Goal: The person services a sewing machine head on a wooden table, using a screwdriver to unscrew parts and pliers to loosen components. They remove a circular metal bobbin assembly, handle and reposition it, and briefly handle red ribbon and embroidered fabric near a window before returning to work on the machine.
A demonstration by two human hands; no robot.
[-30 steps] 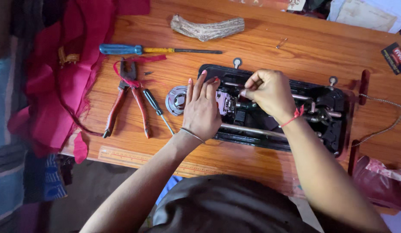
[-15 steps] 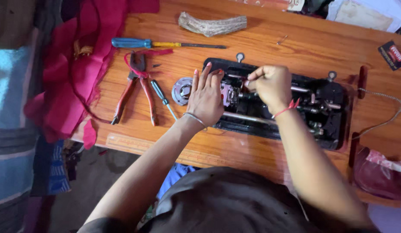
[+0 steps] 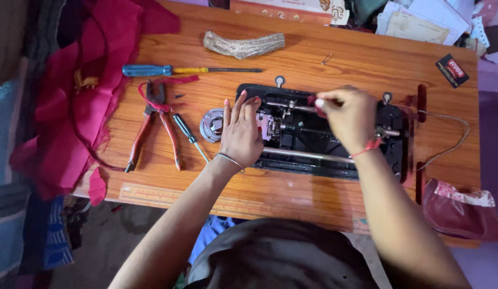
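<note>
On the wooden table (image 3: 291,59), one black machine base (image 3: 334,134) was laid with its metal rods and mechanism turned upward. Two hands were seen on it. The left hand (image 3: 241,134) was rested flat on the left end of the base, with its fingers spread and stretched forward, and a thin bangle was worn on its wrist. The right hand (image 3: 348,115) was placed over the middle of the base, with its fingers closed in a pinch around a small red-handled tool (image 3: 313,100); the tip of this tool was hidden, so it could not be told what it touched. A red thread was tied on the right wrist.

To the left of the base, one round metal part (image 3: 211,124) was lying just beside the left hand. Two screwdrivers were counted: one small dark screwdriver (image 3: 189,135) near the round part, and one long screwdriver (image 3: 179,70) with a blue and yellow handle, placed further back. One pair of red-handled pliers (image 3: 155,126) was lying between them. One pale, rough piece of horn or wood (image 3: 243,44) was seen at the far side. One pink cloth (image 3: 67,101) was hung over the left edge of the table.
</note>
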